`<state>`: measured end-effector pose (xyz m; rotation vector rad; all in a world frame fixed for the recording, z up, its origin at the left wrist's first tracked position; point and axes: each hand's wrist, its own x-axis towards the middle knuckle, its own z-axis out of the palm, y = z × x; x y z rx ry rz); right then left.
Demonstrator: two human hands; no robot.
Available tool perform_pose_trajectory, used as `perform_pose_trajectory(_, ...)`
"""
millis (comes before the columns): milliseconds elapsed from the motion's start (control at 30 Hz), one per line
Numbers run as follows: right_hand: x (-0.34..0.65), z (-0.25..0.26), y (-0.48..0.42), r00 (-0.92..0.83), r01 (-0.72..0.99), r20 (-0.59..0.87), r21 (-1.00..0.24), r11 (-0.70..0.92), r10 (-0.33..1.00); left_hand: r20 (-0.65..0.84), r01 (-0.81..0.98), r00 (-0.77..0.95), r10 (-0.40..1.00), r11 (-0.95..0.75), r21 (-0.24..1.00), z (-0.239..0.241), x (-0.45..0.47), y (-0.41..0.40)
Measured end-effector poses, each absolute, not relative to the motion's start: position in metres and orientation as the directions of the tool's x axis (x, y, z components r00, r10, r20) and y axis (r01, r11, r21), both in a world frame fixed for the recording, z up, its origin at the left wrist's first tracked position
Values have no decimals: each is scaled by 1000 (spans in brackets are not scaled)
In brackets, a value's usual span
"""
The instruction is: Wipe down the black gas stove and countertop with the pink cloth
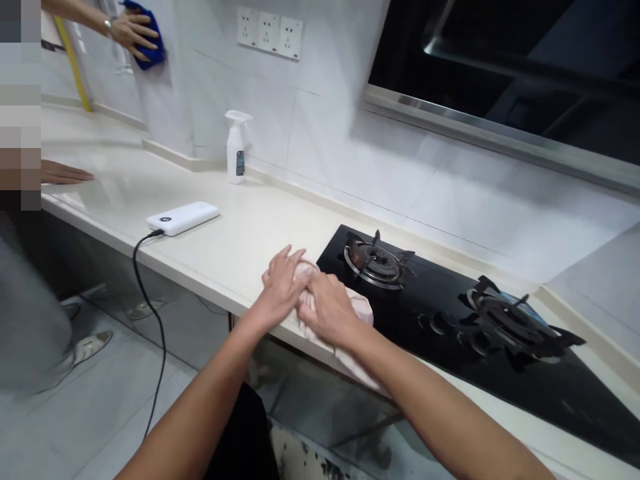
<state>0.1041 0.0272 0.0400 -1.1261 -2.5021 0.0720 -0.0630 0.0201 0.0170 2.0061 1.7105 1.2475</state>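
Observation:
Both my hands press on a pale pink cloth [361,309] at the front edge of the cream countertop [235,240], right beside the left end of the black glass gas hob [440,313]. My left hand [283,283] lies flat on the cloth's left part, fingers spread. My right hand [327,308] sits on top of the cloth, its fingers curled into the fabric. Part of the cloth hangs over the counter's edge under my right forearm.
A white spray bottle [235,148] stands by the tiled wall. A white power bank [183,217] with a black cable lies to the left. Another person at far left holds a blue cloth [145,40] against the wall and rests a hand [65,175] on the counter. Two burners sit on the hob.

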Motion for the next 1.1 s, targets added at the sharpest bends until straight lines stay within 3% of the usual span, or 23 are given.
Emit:
perform_pose_trajectory(67,136,32,0,-611,665,403,-205,718,681,436,697,-22,900,-299,652,20,-65,21)
perform_pose_trajectory(167,201,24,-27,-516,711,461,-239,661,722,372,730,62,926,-297,616,24,-64,21)
perform_pose_trajectory(367,314,13,-75,-334,816,522,-257,518,785,326,837,186,927,-323,442,26,-60,27)
perform_pose_trajectory(533,323,22,-80,-305,721,404,-493,486,863,274,840,175,946,-289,459,34,-31,26)
perform_pose_trajectory(667,306,25,-62,-277,538,450,-659,525,849,289,809,268,919,-377,450,40,16,17)
perform_pose_trajectory(733,305,23,-56,-252,557,491,-631,540,834,280,785,336,899,-431,444,43,40,13)
perform_pose_trajectory(900,323,12,-61,-186,833,535,-359,421,824,277,764,406,871,-490,420,43,81,2)
perform_pose_trajectory(1100,304,-7,-97,-220,926,500,-165,341,838,426,697,428,797,-591,406,19,72,-24)
